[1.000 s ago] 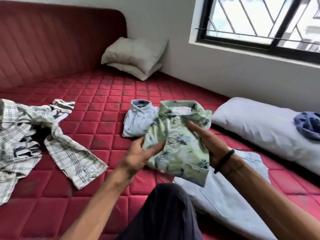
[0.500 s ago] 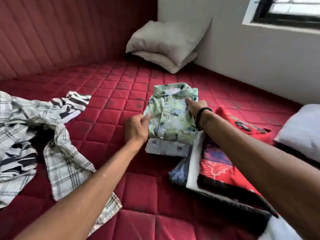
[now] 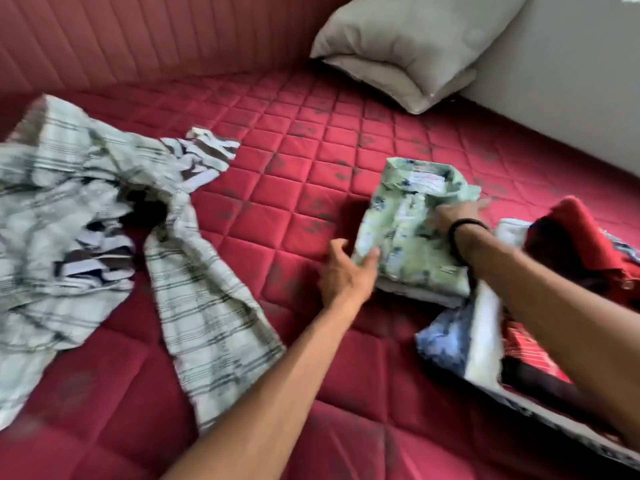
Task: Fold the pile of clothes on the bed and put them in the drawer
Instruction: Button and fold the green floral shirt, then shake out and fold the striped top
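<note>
Between the two hands lay the folded green floral shirt (image 3: 408,233), resting on top of another folded pale shirt (image 3: 415,293) on the red quilted bed (image 3: 277,209). The left hand (image 3: 346,271) sat at the shirt's near left corner, fingers loosely spread, the thumb touching the fabric edge but not closed around it. The right hand (image 3: 457,216) lay on top of the shirt near its far right side, just below the collar, fingers stretched out fairly flat and pressing down; a black band (image 3: 465,226) circled that wrist. Motion blur kept me from telling whether its fingertips curled over the shirt's edge.

Just beside the right forearm was a heap of red, white and blue patterned clothes (image 3: 519,306). Well to the left of the left hand sprawled the unfolded pile: a checked shirt (image 3: 194,289) and a striped garment (image 3: 97,261). Beyond both hands, two grey pillows (image 3: 408,39) were stacked against the wall.
</note>
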Available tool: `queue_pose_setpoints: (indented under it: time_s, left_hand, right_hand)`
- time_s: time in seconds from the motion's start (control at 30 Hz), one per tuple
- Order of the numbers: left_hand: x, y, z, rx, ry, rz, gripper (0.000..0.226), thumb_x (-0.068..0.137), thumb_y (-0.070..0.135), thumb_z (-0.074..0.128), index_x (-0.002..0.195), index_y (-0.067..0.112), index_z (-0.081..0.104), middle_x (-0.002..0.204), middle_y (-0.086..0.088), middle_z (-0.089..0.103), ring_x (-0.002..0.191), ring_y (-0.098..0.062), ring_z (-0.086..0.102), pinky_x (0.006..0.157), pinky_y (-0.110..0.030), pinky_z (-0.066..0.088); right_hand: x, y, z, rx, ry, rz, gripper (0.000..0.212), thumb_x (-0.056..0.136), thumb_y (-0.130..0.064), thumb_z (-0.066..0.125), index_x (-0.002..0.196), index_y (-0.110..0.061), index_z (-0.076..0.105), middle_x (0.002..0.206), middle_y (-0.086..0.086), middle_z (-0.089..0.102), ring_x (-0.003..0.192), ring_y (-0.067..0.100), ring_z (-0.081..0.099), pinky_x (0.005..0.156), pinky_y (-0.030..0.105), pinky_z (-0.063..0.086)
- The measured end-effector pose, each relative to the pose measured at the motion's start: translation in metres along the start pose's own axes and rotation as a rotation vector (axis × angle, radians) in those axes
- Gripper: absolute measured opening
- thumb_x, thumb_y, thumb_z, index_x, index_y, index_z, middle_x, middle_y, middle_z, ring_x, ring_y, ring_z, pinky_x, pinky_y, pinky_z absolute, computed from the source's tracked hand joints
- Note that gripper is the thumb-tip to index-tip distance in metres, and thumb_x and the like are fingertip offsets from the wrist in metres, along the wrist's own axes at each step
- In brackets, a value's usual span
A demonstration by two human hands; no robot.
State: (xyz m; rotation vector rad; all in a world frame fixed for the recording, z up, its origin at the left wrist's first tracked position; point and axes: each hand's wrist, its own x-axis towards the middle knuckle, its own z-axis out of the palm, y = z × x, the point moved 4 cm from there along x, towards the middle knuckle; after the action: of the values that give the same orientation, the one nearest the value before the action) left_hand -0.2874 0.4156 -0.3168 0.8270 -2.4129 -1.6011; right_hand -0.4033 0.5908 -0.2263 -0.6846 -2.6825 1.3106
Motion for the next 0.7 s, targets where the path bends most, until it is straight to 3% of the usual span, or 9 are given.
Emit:
queue_pose_setpoints:
  time_s: [0.07,0.13,0.2,0.33,0.43,0.5,0.6,0.67,0.7]
  left_hand:
    - [0.004,0.0,-0.008,-0.119,-0.176,-0.094,0.061,0.088,0.051,0.074,0.135,0.02,0.05,0.125,-0.016,0.069,0.107,-0.039,0.07,0.092,-0.05,0.057]
    - [-0.001,0.001,-0.026,0.067,-0.219,0.057,0.056,0.089,0.046,0.074,0.134,0.022,0.051,0.123,-0.014,0.07,0.11,-0.036,0.068,0.095,-0.046,0.055]
    - [-0.013,-0.011,-0.068,0.312,-0.14,0.293,0.051,0.088,0.047,0.07,0.131,0.024,0.053,0.121,-0.01,0.069,0.115,-0.033,0.062,0.098,-0.041,0.049]
    - [-0.021,-0.056,-0.198,0.725,0.102,0.615,0.048,0.088,0.057,0.06,0.127,0.03,0.06,0.129,-0.001,0.058,0.126,-0.027,0.049,0.108,-0.044,0.038]
    - [-0.029,-0.123,-0.317,0.992,0.227,0.417,0.06,0.095,0.064,0.045,0.148,0.035,0.046,0.161,-0.006,0.035,0.15,-0.031,0.027,0.121,-0.054,0.026]
    - [-0.051,-0.158,-0.382,1.031,0.381,0.404,0.061,0.095,0.062,0.041,0.148,0.034,0.05,0.152,-0.011,0.047,0.142,-0.036,0.04,0.118,-0.059,0.029]
    - [-0.082,-0.202,-0.434,0.901,0.482,0.343,0.058,0.091,0.058,0.045,0.138,0.027,0.059,0.137,-0.005,0.059,0.127,-0.029,0.053,0.112,-0.047,0.04]
    - [-0.095,-0.224,-0.45,0.714,0.552,0.294,0.06,0.093,0.055,0.044,0.129,0.014,0.067,0.133,-0.008,0.065,0.124,-0.029,0.058,0.108,-0.045,0.046]
    - [-0.098,-0.227,-0.451,0.656,0.585,0.306,0.059,0.095,0.052,0.044,0.128,0.01,0.068,0.133,-0.009,0.066,0.125,-0.029,0.059,0.109,-0.047,0.046]
  right_hand:
    - [-0.036,-0.015,0.0,-0.295,0.111,-0.518,0.076,0.104,-0.058,0.038,0.163,-0.024,0.006,0.165,0.025,0.016,0.15,0.044,0.021,0.121,0.052,0.018]
    - [-0.074,0.005,0.018,-0.61,-0.004,-0.922,0.071,0.103,-0.061,0.032,0.163,-0.032,0.008,0.17,0.016,0.003,0.154,0.042,0.012,0.122,0.057,0.018]
    - [-0.096,0.046,0.041,-1.023,-0.263,-0.841,0.073,0.099,-0.07,0.023,0.163,-0.039,0.005,0.171,0.003,-0.016,0.157,0.038,-0.002,0.122,0.06,0.015]
    - [-0.107,0.021,0.057,-1.264,-0.271,-0.634,0.073,0.094,-0.076,0.023,0.159,-0.043,0.012,0.17,0.006,-0.014,0.154,0.044,-0.003,0.119,0.069,0.009]
    - [-0.144,-0.01,0.074,-1.251,-0.195,-0.705,0.065,0.098,-0.06,0.039,0.155,-0.034,0.024,0.166,0.016,0.005,0.15,0.046,0.015,0.118,0.068,0.018]
    - [-0.192,-0.038,0.094,-1.01,-0.209,-0.927,0.058,0.096,-0.049,0.055,0.148,-0.026,0.043,0.155,0.015,0.035,0.137,0.04,0.04,0.111,0.056,0.033]
    - [-0.281,-0.078,0.142,-0.64,-0.509,-1.185,0.019,0.097,-0.032,0.061,0.106,-0.017,0.069,0.103,0.007,0.067,0.099,0.035,0.065,0.081,0.041,0.049]
    - [-0.334,-0.099,0.188,-0.484,-0.686,-1.196,0.013,0.097,-0.027,0.061,0.094,-0.016,0.067,0.093,0.006,0.07,0.091,0.033,0.069,0.074,0.039,0.049]
    - [-0.353,-0.111,0.21,-0.4,-0.729,-1.149,0.013,0.095,-0.027,0.065,0.102,-0.017,0.067,0.099,0.005,0.072,0.095,0.031,0.07,0.078,0.037,0.051]
